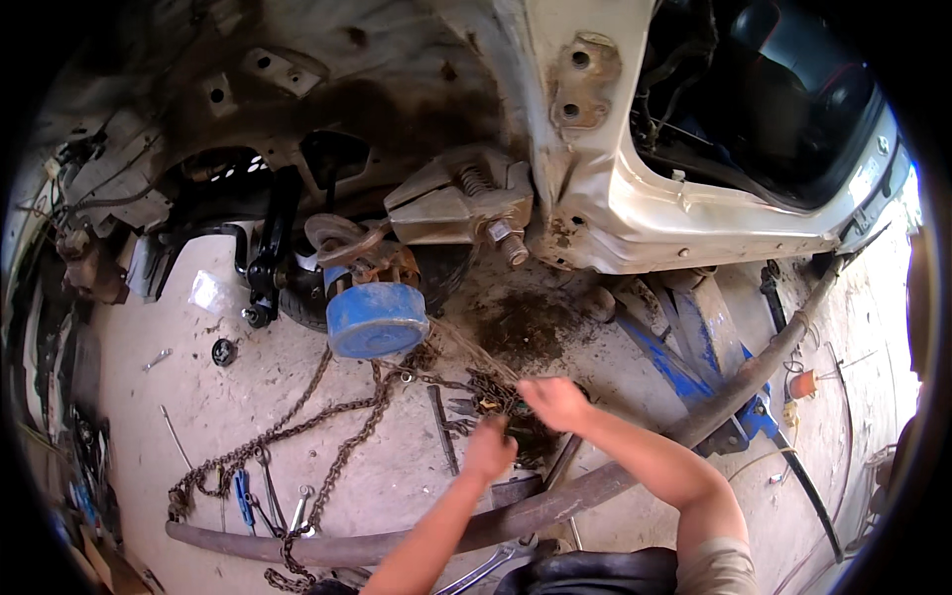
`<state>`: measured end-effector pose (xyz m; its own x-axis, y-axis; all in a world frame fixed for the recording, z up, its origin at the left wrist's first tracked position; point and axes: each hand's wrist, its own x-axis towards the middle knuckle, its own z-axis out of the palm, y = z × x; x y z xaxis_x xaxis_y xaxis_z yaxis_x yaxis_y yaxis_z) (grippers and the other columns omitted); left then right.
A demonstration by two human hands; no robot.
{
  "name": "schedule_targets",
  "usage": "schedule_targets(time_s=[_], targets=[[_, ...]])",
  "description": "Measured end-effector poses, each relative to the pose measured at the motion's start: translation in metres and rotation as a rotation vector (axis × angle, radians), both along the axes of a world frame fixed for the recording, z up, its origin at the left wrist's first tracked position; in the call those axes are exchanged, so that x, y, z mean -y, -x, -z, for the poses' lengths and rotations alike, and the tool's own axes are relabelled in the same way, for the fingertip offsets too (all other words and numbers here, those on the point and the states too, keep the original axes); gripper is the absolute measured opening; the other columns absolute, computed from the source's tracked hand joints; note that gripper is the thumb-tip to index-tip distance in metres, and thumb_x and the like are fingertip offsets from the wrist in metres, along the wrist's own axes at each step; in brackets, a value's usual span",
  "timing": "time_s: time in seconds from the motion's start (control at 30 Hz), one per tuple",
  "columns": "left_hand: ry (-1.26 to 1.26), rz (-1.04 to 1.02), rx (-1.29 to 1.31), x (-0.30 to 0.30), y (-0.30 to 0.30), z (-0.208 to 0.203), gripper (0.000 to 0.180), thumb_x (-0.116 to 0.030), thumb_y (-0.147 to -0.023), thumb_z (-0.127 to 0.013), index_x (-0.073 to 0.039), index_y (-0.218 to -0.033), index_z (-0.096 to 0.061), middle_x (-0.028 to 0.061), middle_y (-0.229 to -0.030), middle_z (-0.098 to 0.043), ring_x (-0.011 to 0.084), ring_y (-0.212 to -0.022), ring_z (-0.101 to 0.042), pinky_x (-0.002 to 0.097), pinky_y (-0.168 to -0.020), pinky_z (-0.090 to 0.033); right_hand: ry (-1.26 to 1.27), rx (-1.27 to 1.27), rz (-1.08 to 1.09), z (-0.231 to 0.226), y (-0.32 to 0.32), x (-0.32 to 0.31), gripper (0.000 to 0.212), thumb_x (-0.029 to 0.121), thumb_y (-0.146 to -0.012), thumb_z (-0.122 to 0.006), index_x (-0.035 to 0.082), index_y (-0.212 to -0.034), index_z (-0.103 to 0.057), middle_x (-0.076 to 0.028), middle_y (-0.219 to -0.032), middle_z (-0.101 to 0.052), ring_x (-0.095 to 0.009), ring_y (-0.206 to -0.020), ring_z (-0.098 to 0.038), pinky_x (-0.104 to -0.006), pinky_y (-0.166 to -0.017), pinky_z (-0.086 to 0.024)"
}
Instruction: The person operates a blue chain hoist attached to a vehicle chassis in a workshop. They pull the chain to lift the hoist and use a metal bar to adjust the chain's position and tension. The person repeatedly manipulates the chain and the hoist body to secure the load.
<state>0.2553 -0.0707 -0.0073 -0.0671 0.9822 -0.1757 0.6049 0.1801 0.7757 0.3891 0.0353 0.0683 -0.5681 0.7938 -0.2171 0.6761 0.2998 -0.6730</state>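
My right hand (553, 404) is closed at the lower end of blurred chain strands (476, 349) that slant down from beside a blue round-bodied chain hoist (378, 319). My left hand (491, 450) is a little nearer me, its fingers curled beside a heap of dark chain (488, 389); what it grips is hidden. Above the hoist, a heavy metal clamp (446, 208) with a spring and bolt is at the car's bare sill. A rusty chain (342, 456) hangs from the hoist and trails across the floor to the left.
A long, thick brown pipe (595, 483) curves across the floor before me. A blue jack stand (684, 347) is under the car body (694, 233) at right. Wrenches (301, 506) and blue-handled pliers (243, 496) lie at left. Dark dirt (531, 322) covers part of the floor.
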Motion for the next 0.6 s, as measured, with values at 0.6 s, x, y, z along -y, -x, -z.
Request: schedule_targets(time_s=[0.6], targets=[[0.438, 0.374, 0.034, 0.009, -0.074, 0.001, 0.059, -0.046, -0.089, -0.044, 0.008, -0.113, -0.044, 0.0316, -0.099, -0.059, 0.0402, -0.098, -0.058, 0.0468, -0.084, -0.046, 0.765, -0.471, 0.134, -0.056, 0.068, -0.034, 0.059, 0.053, -0.095, -0.033, 0.0, -0.09, -0.06, -0.006, -0.076, -0.063, -0.014, -0.066, -0.057, -0.0233, -0.059, -0.044]])
